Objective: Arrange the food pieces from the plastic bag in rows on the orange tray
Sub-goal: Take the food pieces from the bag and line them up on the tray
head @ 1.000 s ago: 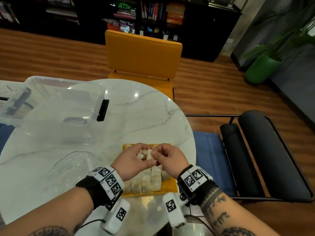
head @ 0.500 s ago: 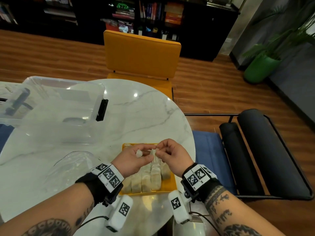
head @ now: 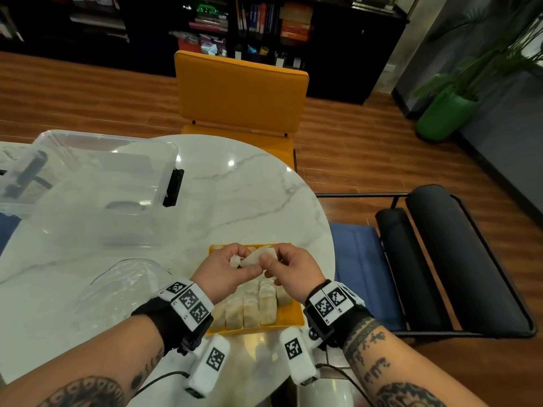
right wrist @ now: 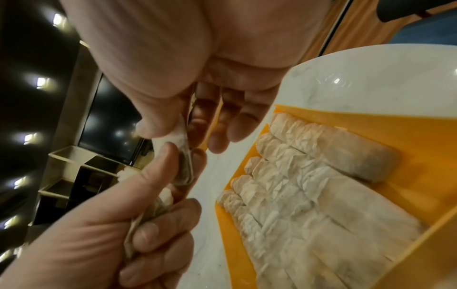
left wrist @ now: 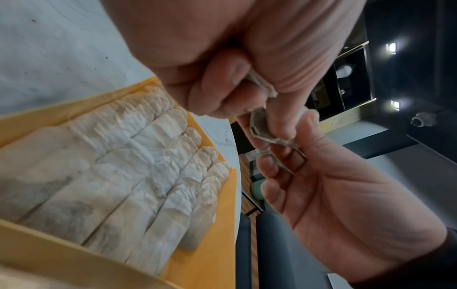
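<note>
Both hands hover over the far half of the orange tray [head: 291,320]. Between them is one pale, wrinkled food piece [head: 258,257]. My left hand [head: 238,262] grips its left end with curled fingers. My right hand [head: 271,259] pinches the other end between thumb and forefinger. In the left wrist view the food piece [left wrist: 259,127] runs from the left hand [left wrist: 247,93] down to the right hand [left wrist: 284,148]. The right wrist view shows the same pinch on the piece [right wrist: 183,148]. Several pieces [right wrist: 309,195] lie side by side in rows on the tray [right wrist: 371,125].
A crumpled clear plastic bag [head: 123,283] lies on the white marble table [head: 235,201] left of the tray. A clear storage bin [head: 88,177] stands at the back left. An orange chair [head: 241,89] is beyond the table, and a black bench [head: 440,259] to the right.
Both hands have stayed over the tray with the same piece. They have shifted slightly toward its far end, and more of the piece now shows between them.
</note>
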### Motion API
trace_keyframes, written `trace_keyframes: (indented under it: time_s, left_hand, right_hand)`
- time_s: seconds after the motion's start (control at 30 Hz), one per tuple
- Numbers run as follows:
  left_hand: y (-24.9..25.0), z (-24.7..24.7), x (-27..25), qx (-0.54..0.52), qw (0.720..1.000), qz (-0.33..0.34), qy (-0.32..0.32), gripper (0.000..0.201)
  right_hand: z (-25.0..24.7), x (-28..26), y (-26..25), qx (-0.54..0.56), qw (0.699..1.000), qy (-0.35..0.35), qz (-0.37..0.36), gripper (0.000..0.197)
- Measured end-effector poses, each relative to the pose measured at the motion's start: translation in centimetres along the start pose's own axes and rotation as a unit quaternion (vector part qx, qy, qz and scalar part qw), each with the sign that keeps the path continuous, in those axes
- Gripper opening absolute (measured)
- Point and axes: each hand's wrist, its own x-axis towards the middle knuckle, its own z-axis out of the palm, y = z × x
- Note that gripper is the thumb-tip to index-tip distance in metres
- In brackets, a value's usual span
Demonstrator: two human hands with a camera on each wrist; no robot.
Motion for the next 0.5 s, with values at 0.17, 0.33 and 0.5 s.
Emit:
trace_keyframes:
  time_s: [0.17, 0.33, 0.5]
  left_hand:
    - [-0.6, 0.2, -0.3, 0.059, 0.998, 0.017, -0.009, 0.023]
    - [-0.6, 0.2, -0.9, 0.131, 0.991, 0.01, 0.004, 0.016]
    - [-2.3, -2.0, -0.8, 0.219, 0.972, -0.022, 0.077, 0.015]
  right_hand:
    - [0.0, -0.1, 0.2, -0.023, 0.999, -0.003, -0.022, 0.015]
    - [-1.2, 0.2, 0.3, -0.125, 0.992, -0.008, -0.03, 0.003]
    - [-3.1, 0.7, 1.1, -0.309, 0.945, -0.097, 0.043, 0.014]
